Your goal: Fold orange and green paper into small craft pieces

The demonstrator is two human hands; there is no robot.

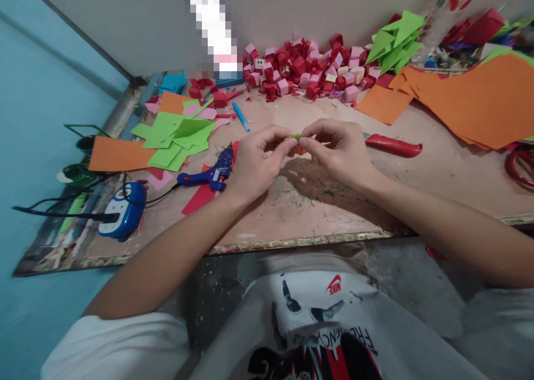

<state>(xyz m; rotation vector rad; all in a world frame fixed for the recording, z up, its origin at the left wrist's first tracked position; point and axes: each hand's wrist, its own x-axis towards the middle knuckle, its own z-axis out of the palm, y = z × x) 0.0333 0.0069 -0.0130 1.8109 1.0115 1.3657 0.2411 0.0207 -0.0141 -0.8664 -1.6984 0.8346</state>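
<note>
Green, and apparently paper, a small piece (296,136) is held over the table (261,223), near the centre of the view, which serves here as the middle of the dial. It is pinched from 9 o'clock between the thumb and fingertips of the left hand (265,156) and from 3 o'clock by those of the right hand (340,145). By this two-sided grip it is probably steadied, with fine control given to both thumbs. An orange bit (301,151) shows just below; whether the two are joined cannot be told.

The glue gun (217,172) is laid at 8 o'clock, beside the left wrist, and the knife (394,145) at 3, beyond the right hand, presumably for easy reach. The cubes (300,65) are heaped at 12, perhaps so that the working spot is left free.

The piece's long axis seems to be set from 9 to 3 o'clock, across the gap between the hands; its ends are hidden by fingertips, so its pointing cannot be judged.
</note>
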